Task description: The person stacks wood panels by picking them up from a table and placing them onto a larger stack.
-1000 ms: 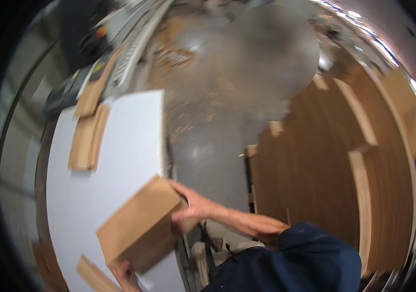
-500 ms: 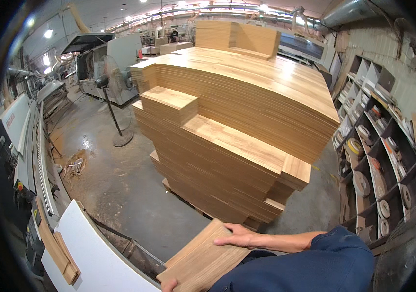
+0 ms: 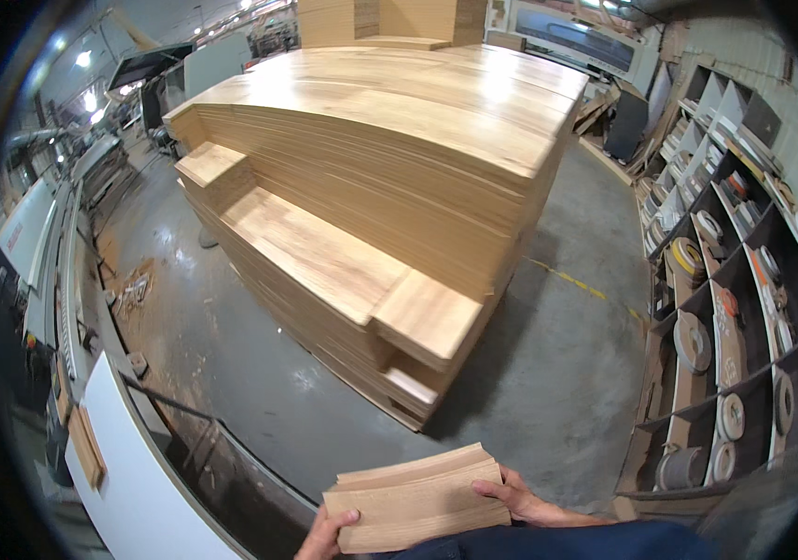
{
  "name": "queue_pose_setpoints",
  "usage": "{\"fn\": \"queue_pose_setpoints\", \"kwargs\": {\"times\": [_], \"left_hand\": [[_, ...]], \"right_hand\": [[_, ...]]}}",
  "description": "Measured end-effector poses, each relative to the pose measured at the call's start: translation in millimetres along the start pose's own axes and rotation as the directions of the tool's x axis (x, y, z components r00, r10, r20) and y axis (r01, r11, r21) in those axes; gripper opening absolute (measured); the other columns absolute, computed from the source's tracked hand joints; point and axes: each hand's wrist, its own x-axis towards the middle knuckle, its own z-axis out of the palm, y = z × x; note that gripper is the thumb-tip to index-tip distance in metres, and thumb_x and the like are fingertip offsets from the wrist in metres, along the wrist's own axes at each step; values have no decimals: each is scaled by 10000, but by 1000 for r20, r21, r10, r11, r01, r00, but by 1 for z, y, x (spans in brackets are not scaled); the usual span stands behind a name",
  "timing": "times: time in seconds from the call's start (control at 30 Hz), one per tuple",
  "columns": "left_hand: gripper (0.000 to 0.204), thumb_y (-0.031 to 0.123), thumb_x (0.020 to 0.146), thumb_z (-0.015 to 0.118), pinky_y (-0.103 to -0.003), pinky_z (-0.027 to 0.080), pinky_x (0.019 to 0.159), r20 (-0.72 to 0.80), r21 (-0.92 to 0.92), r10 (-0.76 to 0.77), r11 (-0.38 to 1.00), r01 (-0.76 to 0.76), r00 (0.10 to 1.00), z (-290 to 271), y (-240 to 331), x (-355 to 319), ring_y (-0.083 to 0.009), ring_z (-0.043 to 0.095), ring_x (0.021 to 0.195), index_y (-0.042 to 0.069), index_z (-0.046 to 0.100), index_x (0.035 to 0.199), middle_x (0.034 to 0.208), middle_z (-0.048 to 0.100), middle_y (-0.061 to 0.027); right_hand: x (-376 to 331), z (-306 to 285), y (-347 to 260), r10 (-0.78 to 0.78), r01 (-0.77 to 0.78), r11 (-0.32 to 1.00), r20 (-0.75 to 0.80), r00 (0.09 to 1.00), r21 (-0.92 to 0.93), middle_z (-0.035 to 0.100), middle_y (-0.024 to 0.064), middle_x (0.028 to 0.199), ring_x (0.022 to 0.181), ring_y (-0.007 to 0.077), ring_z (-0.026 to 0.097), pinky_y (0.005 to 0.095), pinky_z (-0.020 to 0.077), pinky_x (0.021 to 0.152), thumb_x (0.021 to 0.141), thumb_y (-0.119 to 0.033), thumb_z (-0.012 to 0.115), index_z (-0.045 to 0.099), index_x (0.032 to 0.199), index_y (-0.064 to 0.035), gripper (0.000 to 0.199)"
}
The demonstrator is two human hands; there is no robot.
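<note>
Small stack of boards (image 3: 417, 499): bottom centre of the frame, a handful of thin wood-grain panels held flat, pale tan faces with a matte look, edges fanned a little so you can see the layers.
Left hand (image 3: 324, 537): bottom edge, just left of centre, thumb up over the near-left corner of the boards, rest of the hand underneath and out of sight, so it's clamped on that corner.
Right hand (image 3: 515, 495): lower centre-right, fingers curled around the right end of the boards, dark blue sleeve running off the bottom.
White panel (image 3: 133, 485): lower left, smooth glossy white sheet with a curved-looking edge, a narrow wooden strip (image 3: 86, 446) lying on it.
Floor (image 3: 259, 355): grey concrete, scuffed and stained, sawdust patch toward the left, yellow line on the right.
Big panel stack (image 3: 389, 187): middle to top of the frame, hundreds of the same tan sheets piled in steps, side showing fine layered lines, tops shiny under the lights.
Shelving (image 3: 735, 308): right side, dark cubbyholes stuffed with coils of edge banding, round and flat.
Machinery (image 3: 35, 243): far left, long pale machine, too blurry for details.
</note>
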Motion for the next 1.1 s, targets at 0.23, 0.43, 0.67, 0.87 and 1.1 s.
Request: {"fn": "queue_pose_setpoints", "kwargs": {"times": [0.23, 0.43, 0.67, 0.87, 1.1], "left_hand": [[845, 247, 724, 852, -373, 424, 1052, 74, 441, 271, 854, -275, 960, 220, 40, -19, -226, 543, 1197, 4, 425, 1411, 1274, 584, -121], [891, 363, 665, 883, -360, 429, 1037, 237, 626, 626, 487, -610, 743, 411, 146, -71, -221, 559, 1161, -18, 485, 1365, 1230, 607, -121], [739, 472, 777, 779, -292, 605, 712, 422, 655, 744, 144, -742, 517, 533, 284, -29, -244, 712, 780, -74, 570, 1229, 1003, 674, -192], [527, 377, 898, 686, -286, 487, 910, 434, 690, 783, 29, -724, 445, 612, 413, 63, -195, 611, 1055, 27, 580, 1278, 1157, 641, -155], [511, 363, 905, 684, -302, 499, 901, 446, 681, 810, -30, -732, 381, 657, 532, 169, -195, 625, 1031, -6, 588, 1245, 1160, 648, -143]], "right_hand": [[-68, -153, -109, -240, 238, 968, 14, 971, 80, 628, 124, 1214, 1062, 207, 611, 351, 493, 924, 866, -270, 723, 508, 1357, 18, 608], [-73, -255, -248, -664, 669, 743, 124, 737, 0, 545, 8, 906, 765, 131, 494, 305, 413, 668, 830, -325, 611, 553, 928, -67, 281], [-57, -234, -497, -846, 811, 531, 97, 524, 247, 658, 52, 1057, 1007, 186, 647, 337, 531, 922, 914, -332, 640, 641, 1110, -70, 327], [15, -253, -682, -840, 824, 523, 296, 455, 216, 666, 135, 1043, 914, 187, 700, 312, 646, 762, 894, -197, 727, 616, 1134, 21, 342], [129, -264, -830, -796, 793, 574, 365, 482, 205, 681, 165, 988, 797, 222, 721, 317, 661, 671, 862, -180, 759, 634, 1084, 23, 326]]}}
